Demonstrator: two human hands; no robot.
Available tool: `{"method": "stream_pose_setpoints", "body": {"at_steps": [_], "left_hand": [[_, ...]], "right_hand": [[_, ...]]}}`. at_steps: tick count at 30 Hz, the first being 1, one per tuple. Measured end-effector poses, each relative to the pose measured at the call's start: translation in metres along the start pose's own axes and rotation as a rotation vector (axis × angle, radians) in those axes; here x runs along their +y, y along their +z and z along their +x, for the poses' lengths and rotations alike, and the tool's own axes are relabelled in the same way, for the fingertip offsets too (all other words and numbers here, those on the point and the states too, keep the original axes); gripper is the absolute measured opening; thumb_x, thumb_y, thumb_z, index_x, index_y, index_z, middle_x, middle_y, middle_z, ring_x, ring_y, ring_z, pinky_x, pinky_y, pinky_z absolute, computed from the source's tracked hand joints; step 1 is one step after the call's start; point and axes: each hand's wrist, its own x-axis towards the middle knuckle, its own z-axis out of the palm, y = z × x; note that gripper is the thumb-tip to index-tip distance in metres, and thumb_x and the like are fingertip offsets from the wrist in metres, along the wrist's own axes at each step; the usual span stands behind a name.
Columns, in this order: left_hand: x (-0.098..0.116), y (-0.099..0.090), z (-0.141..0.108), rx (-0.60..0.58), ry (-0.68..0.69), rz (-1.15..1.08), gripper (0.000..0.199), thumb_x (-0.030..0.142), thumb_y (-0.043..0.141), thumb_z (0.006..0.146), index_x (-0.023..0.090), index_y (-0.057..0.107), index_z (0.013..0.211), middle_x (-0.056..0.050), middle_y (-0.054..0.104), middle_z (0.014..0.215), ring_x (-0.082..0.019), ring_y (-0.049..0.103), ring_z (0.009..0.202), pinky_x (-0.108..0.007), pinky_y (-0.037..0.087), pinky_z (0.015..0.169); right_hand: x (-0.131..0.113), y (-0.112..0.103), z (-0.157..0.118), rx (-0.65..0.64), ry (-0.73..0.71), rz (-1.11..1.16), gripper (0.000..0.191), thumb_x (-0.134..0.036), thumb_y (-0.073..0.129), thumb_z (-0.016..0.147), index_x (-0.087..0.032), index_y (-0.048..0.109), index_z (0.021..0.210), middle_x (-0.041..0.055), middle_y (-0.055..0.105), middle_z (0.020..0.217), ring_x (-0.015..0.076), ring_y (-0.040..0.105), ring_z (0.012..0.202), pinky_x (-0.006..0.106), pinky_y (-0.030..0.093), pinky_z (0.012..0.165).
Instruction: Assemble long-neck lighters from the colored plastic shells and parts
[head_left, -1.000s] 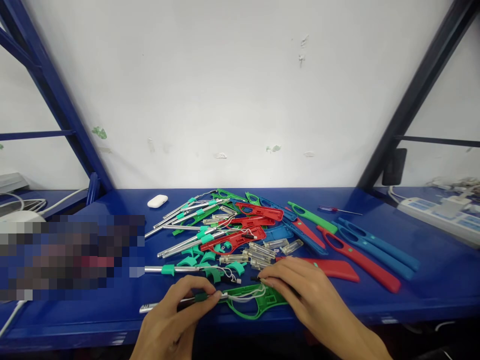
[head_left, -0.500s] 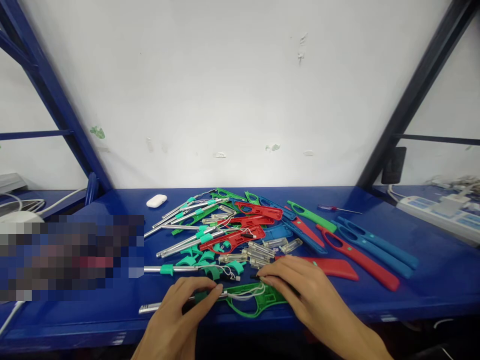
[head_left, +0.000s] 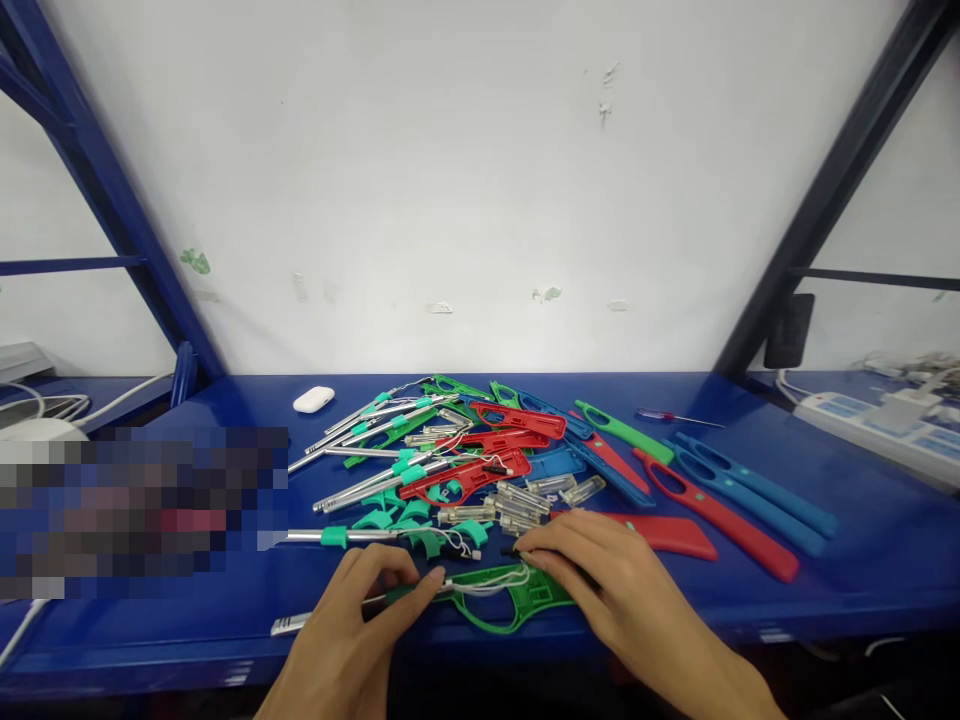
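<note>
At the left, on the blue surface (head_left: 240,405), a white case (head_left: 313,400) lies where it did a second ago. Below it, near the front edge, the tip of a silver tube (head_left: 291,625) now sticks out a little farther to the left and lower than in the earlier frames, so the tube slopes slightly more. The left hand (head_left: 349,620) holds this tube, its thumb laid along it near the right end; the index finger, earlier nearly meeting the thumb tip, is now curled back, leaving a gap between them. Behind it, the heap of silver rods with turquoise collars (head_left: 409,470), red half-shells (head_left: 469,480) and clear plastic cases (head_left: 519,500) is unchanged. White wires (head_left: 491,583) run rightward from the tube over a green half-shell (head_left: 538,595), which lies at the front edge between the hands, much as before. The right hand (head_left: 611,565) keeps its pose, fingers pinched narrow on a small black piece (head_left: 508,552) just above the shell. Farther right, the red handle (head_left: 720,515), the blue handles (head_left: 750,502) and the screwdriver (head_left: 656,414) have not moved.
</note>
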Motion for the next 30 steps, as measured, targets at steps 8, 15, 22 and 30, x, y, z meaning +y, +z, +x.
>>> {"method": "stream_pose_setpoints", "body": {"at_steps": [8, 15, 22, 30], "left_hand": [[0.007, -0.003, 0.005, -0.017, -0.053, -0.099, 0.052, 0.008, 0.046, 0.090, 0.034, 0.076, 0.123, -0.004, 0.070, 0.109, -0.013, 0.073, 0.094, -0.021, 0.062, 0.082], [0.006, 0.016, 0.000, 0.076, -0.470, -0.252, 0.014, 0.034, 0.068, 0.099, 0.029, 0.076, 0.089, -0.001, 0.065, 0.089, -0.015, 0.068, 0.079, -0.025, 0.065, 0.075], [0.001, 0.009, -0.010, -0.025, -0.207, -0.198, 0.031, 0.022, 0.055, 0.102, 0.037, 0.081, 0.112, -0.005, 0.067, 0.111, -0.016, 0.071, 0.099, -0.028, 0.064, 0.089], [-0.004, 0.006, -0.006, -0.021, 0.015, -0.056, 0.074, 0.002, 0.045, 0.085, 0.040, 0.062, 0.146, -0.004, 0.066, 0.110, -0.015, 0.066, 0.099, -0.026, 0.063, 0.087]], "right_hand": [[-0.001, -0.001, 0.001, 0.004, -0.005, 0.009, 0.022, -0.027, 0.049, 0.113, -0.028, 0.070, 0.118, -0.0004, 0.079, 0.106, 0.0197, 0.074, 0.094, 0.032, 0.055, 0.084], [0.000, -0.001, 0.000, 0.003, -0.004, 0.024, 0.019, -0.023, 0.053, 0.112, -0.029, 0.069, 0.118, -0.0022, 0.079, 0.107, 0.0189, 0.074, 0.095, 0.031, 0.054, 0.085], [0.001, 0.001, 0.000, -0.010, 0.005, 0.031, 0.018, -0.023, 0.054, 0.111, -0.030, 0.068, 0.120, -0.0029, 0.078, 0.108, 0.0188, 0.073, 0.096, 0.032, 0.054, 0.086], [0.001, 0.000, 0.000, -0.001, 0.005, 0.022, 0.018, -0.025, 0.053, 0.112, -0.030, 0.068, 0.119, -0.0021, 0.078, 0.107, 0.0189, 0.074, 0.095, 0.031, 0.054, 0.085]]}}
